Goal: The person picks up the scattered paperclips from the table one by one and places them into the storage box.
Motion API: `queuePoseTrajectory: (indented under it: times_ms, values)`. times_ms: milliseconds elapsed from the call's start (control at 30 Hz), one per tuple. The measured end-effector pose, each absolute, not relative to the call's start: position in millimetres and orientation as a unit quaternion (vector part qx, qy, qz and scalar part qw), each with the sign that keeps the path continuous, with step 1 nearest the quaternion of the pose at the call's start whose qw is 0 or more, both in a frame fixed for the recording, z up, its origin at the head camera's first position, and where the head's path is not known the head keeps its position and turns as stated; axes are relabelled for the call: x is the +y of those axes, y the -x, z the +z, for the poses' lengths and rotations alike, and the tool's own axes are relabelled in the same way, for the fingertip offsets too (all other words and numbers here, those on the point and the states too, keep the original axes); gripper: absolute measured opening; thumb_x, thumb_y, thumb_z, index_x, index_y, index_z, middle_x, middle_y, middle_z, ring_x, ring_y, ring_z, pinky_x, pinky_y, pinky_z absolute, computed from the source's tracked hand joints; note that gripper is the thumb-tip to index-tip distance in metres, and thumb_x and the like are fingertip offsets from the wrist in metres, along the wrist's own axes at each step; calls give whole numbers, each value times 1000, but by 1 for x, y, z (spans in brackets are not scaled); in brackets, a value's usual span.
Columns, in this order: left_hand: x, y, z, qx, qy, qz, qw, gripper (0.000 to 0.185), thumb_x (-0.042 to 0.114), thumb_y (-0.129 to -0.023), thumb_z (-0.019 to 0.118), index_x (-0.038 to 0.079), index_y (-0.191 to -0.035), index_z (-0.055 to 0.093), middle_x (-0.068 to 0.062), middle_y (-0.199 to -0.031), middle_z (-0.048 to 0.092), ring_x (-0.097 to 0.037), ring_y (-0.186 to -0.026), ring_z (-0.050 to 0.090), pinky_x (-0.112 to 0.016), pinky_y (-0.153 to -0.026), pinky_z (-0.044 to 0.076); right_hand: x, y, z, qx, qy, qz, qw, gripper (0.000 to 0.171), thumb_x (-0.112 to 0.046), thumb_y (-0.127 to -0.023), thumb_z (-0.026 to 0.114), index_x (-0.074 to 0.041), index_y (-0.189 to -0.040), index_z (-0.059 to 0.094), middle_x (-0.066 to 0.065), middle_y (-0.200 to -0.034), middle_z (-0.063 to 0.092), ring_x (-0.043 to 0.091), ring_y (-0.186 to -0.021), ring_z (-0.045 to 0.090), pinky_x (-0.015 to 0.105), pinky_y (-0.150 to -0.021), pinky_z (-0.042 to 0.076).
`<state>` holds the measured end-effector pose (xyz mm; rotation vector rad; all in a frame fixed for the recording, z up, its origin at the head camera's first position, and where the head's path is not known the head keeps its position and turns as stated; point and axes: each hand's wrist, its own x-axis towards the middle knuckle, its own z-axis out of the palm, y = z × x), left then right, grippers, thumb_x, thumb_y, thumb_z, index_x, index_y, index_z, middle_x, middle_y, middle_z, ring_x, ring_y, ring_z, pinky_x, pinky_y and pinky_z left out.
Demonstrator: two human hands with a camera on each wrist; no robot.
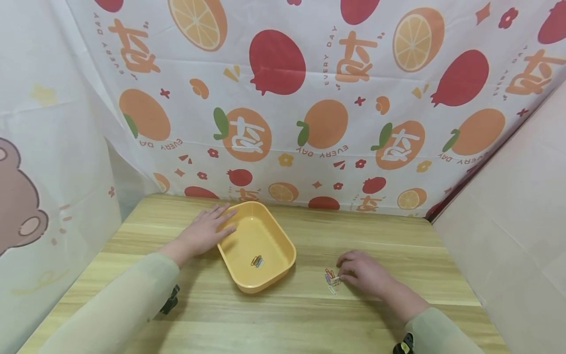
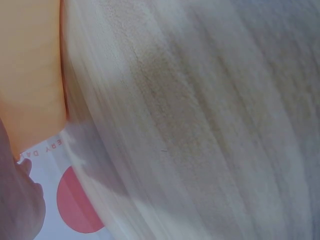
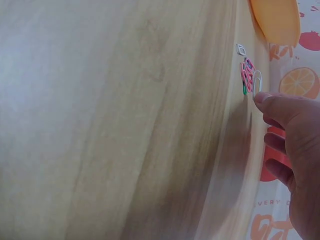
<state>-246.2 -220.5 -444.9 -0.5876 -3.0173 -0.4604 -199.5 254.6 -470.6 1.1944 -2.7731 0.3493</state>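
Observation:
My left hand [image 1: 211, 227] rests on the left rim of a yellow plastic bin [image 1: 283, 231], its fingers reaching over the edge. In the left wrist view only part of that hand [image 2: 22, 205] shows, beside the bin's wall [image 2: 32, 65]. Several paper clips [image 1: 257, 261] lie together on the bin floor. To the right of the bin, my right hand [image 1: 364, 273] pinches a white paper clip [image 3: 257, 80] between thumb and finger. Just beside it lies a small pile of coloured paper clips [image 3: 247, 75], pink, purple and green among them. A pale clip [image 3: 241, 49] sits slightly apart.
Everything stands on a wood-grain table [image 1: 309, 324]. A fruit-print cloth [image 1: 283, 123] hangs along its back edge. Pale cloth panels rise at the left [image 1: 53, 162] and right [image 1: 513, 211] sides.

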Motion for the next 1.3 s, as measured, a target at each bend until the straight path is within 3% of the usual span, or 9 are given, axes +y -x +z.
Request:
queuePoseTrajectory:
  times_ms: [800, 1100, 1300]
  values:
    - [-222, 248, -450, -972, 183, -150, 9, 64, 51, -103, 43, 19, -158, 28, -12, -165, 13, -43, -149, 10, -61, -119, 5, 253, 204, -468, -899, -413, 109, 90, 4, -23, -85, 79, -25, -87, 79, -1, -114, 69, 19, -111, 60, 48, -96, 49]
    - [-221, 248, -448, -972, 185, -147, 14, 65, 52, -103, 41, 18, -158, 29, -13, -165, 15, -44, -149, 11, -62, -118, 6, 240, 209, -458, -901, -413, 110, 76, 5, -25, -89, 75, -25, -93, 79, -2, -119, 68, 17, -115, 58, 45, -100, 46]
    - [-221, 249, -450, -972, 183, -149, 11, 64, 51, -103, 43, 19, -158, 29, -12, -165, 14, -43, -149, 10, -62, -118, 6, 229, 216, -452, -884, -445, 103, 103, 5, -25, -88, 76, -24, -93, 79, 1, -117, 68, 20, -112, 60, 47, -95, 49]
